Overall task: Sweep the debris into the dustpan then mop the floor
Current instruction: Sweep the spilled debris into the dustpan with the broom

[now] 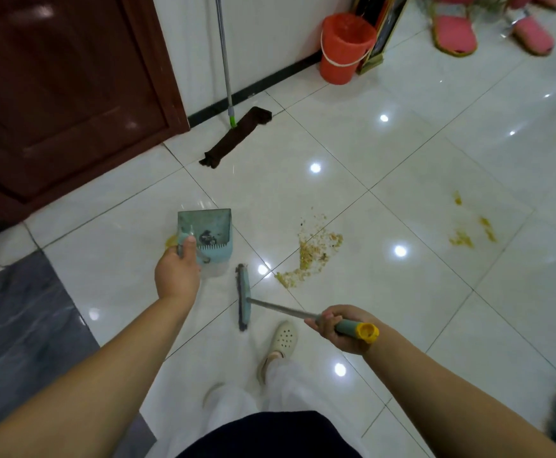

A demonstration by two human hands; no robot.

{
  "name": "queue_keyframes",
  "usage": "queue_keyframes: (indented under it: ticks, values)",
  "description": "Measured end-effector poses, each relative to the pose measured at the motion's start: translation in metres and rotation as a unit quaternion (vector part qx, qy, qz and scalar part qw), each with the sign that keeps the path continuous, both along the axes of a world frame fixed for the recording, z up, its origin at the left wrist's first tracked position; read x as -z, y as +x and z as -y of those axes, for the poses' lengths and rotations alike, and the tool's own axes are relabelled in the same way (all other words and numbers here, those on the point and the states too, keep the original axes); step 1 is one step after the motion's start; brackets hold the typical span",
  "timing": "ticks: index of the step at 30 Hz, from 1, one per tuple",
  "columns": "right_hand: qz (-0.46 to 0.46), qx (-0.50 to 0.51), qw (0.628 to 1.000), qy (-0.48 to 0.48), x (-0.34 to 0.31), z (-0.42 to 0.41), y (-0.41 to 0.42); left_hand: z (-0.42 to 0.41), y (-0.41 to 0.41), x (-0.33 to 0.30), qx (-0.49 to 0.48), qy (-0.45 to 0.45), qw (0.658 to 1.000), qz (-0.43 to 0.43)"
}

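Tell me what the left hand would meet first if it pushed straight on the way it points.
The left hand points up-frame; beyond the dustpan it grips lies bare tile, then probably the mop head, though depth is unclear.

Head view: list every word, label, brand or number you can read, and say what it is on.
None is readable.
Dustpan: dark marks inside, dirt rather than print.
Dark board behind the bucket: pattern too blurred to tell.
Broom, mop: no print shows.
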State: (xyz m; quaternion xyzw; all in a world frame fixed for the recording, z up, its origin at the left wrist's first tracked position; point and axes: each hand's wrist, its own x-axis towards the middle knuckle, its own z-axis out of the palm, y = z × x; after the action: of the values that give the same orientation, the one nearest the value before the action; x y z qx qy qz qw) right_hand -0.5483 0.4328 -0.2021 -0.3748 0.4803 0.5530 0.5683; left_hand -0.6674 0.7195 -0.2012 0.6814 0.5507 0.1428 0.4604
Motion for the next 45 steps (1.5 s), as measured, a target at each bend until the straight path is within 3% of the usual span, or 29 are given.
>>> queue_keyframes:
  ticks: [11,22,34,45]
  values:
    - [0.089,-0.002,0.996,-0.030,-0.020,0.030,-0.060,0.010,-0.116,-0.009,0.019,-0.001,0.999,-0.038]
    - [0.067,-0.113,0.991,0.016,-0.029,0.063,-0.057,0.031,-0.104,-0.014,0.027,0.006,0.998,-0.064]
    - [0.035,-0.205,0.978,-0.018,-0.004,0.116,0.119,0.119,0.035,0.003,-0.018,-0.002,0.996,-0.088]
    - [0.068,-0.260,0.963,-0.026,-0.019,0.140,0.270,0.182,0.111,0.006,-0.064,-0.022,0.996,-0.062]
